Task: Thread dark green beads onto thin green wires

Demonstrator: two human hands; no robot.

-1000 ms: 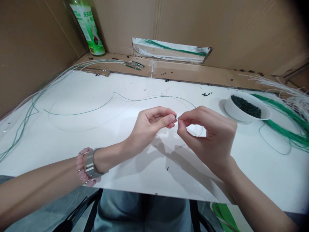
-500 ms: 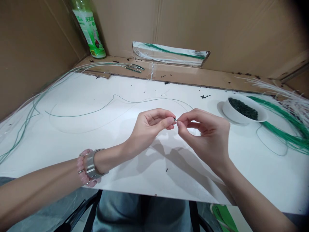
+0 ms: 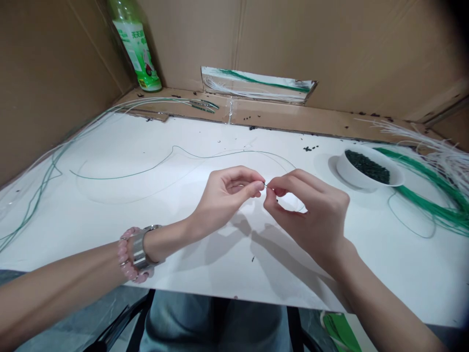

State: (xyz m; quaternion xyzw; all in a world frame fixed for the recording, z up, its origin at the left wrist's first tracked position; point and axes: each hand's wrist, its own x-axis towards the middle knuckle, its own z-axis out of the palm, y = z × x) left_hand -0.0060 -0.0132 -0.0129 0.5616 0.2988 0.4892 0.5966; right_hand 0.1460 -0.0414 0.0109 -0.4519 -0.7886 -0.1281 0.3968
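Observation:
My left hand (image 3: pixel 232 193) is closed in a pinch, with a tiny dark tip showing at its thumb and forefinger. Just to its right, my right hand (image 3: pixel 311 210) pinches a thin wire whose short end spans the small gap between the fingertips. A long green wire (image 3: pixel 216 155) curves over the white table (image 3: pixel 146 205) and passes behind my right hand. A small dark bit (image 3: pixel 277 200) shows inside the right hand's finger loop; whether it is on the wire I cannot tell. A white bowl (image 3: pixel 342 171) of small dark green beads (image 3: pixel 368 166) stands to the right.
Coiled green wire (image 3: pixel 421 200) and white strands (image 3: pixel 439 146) lie at the right. Beaded wires (image 3: pixel 203 103) rest along the cardboard ledge at the back. A green bottle (image 3: pixel 141 54) stands back left. Loose dark beads (image 3: pixel 309 148) are scattered near the ledge.
My right hand's fingertips have shifted slightly down and its finger loop looks wider. A thin bit of wire now shows between the two pinches. My left hand has hardly moved.

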